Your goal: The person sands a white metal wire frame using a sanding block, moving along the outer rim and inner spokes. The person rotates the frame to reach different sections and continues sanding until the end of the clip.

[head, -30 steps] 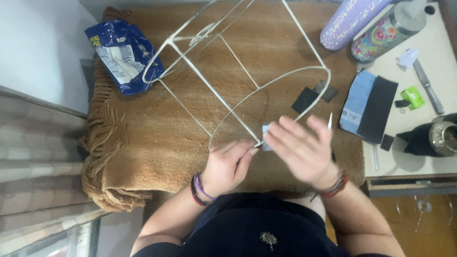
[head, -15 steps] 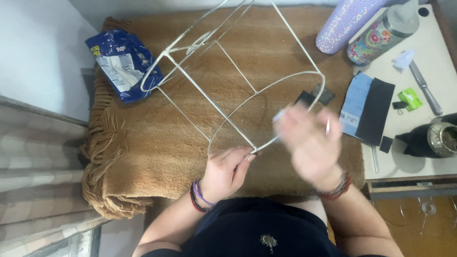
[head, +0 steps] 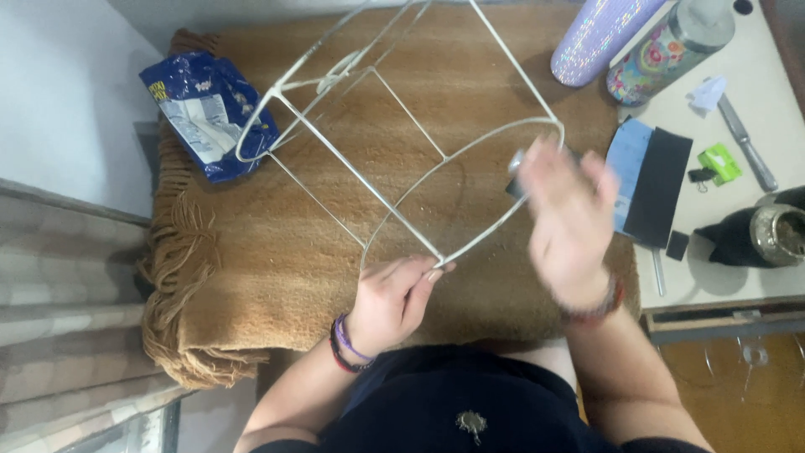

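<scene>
A white wire lampshade frame lies tilted on a brown fringed blanket. My left hand grips the near rim of its large ring, where a strut meets it. My right hand is blurred in motion along the ring's right side. It pinches a small pale piece against the wire; what the piece is I cannot tell.
A blue snack bag lies at the blanket's far left. On the white table to the right are a glittery purple tumbler, a floral bottle, blue and black sheets, a green clip, a metal tool and a dark jar.
My right hand slid up and to the right along the ring, away from my left hand. The left hand kept its hold on the rim.
</scene>
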